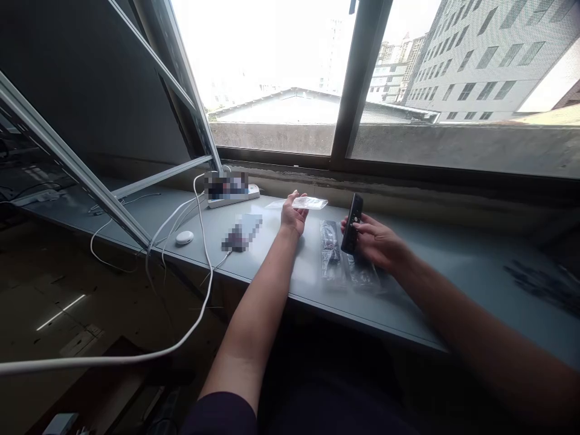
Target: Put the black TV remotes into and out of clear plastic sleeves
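My right hand (pixel 378 241) grips a slim black remote control (pixel 352 225), held upright above the grey sill (pixel 453 272). My left hand (pixel 293 214) pinches the near end of a small clear plastic bag (pixel 310 203) that lies toward the window. Between the hands, two clear plastic bags (pixel 344 260) lie flat on the sill; the left one has a dark remote-like object (pixel 330 246) inside.
A white power strip (pixel 231 194) sits at the back left with white cables (pixel 199 241) running off the sill. A small white puck (pixel 184 237) and a blurred flat item (pixel 242 232) lie left of my left hand. Metal window frames (pixel 90 175) lean at the left.
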The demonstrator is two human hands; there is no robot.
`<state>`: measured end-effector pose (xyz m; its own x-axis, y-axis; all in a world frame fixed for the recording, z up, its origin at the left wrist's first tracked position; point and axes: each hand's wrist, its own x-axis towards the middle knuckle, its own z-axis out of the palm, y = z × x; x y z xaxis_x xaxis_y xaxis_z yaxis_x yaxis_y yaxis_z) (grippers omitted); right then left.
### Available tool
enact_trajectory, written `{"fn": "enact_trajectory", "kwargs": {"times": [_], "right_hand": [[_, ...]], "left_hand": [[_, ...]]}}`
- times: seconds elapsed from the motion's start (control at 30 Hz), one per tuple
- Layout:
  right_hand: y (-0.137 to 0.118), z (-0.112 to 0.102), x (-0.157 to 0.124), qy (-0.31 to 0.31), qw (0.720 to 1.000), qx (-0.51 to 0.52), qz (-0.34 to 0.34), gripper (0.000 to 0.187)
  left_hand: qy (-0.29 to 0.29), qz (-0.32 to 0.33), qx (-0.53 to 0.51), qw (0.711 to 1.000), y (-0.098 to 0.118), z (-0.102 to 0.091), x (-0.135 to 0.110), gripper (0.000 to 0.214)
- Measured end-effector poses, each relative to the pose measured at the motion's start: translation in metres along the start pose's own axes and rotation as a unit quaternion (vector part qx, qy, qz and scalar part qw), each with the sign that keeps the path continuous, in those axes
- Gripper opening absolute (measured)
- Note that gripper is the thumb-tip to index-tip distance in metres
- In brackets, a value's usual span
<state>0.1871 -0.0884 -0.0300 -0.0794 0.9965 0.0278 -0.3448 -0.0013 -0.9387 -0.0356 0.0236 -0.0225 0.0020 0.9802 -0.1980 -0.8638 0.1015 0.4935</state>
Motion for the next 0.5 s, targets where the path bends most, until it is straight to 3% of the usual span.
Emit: {"fn": "enact_trajectory", "kwargs": {"times": [0.07,0.17,0.33,0.5], "right_hand": [[0.001,0.003,-0.001,0.015,0.999,-0.009,-0.028,0.034],[0.001,0.009,-0.006,0.055,0.987,-0.067,-0.135,0.042],[-0.006,0.020,-0.018,0.042,0.924,-0.218,-0.312,0.029],[-0.008,0.022,-0.020,0.028,0.914,-0.234,-0.329,0.027]], "left_hand": [[0.000,0.001,0.004,1.000,0.000,0.000,-0.001,0.020],[-0.003,0.004,0.016,1.000,0.000,0.001,-0.002,0.014],[-0.002,-0.001,0.024,1.000,0.000,0.000,-0.001,0.016],[-0.011,-0.004,0.025,1.000,-0.001,-0.002,0.002,0.020]]}}
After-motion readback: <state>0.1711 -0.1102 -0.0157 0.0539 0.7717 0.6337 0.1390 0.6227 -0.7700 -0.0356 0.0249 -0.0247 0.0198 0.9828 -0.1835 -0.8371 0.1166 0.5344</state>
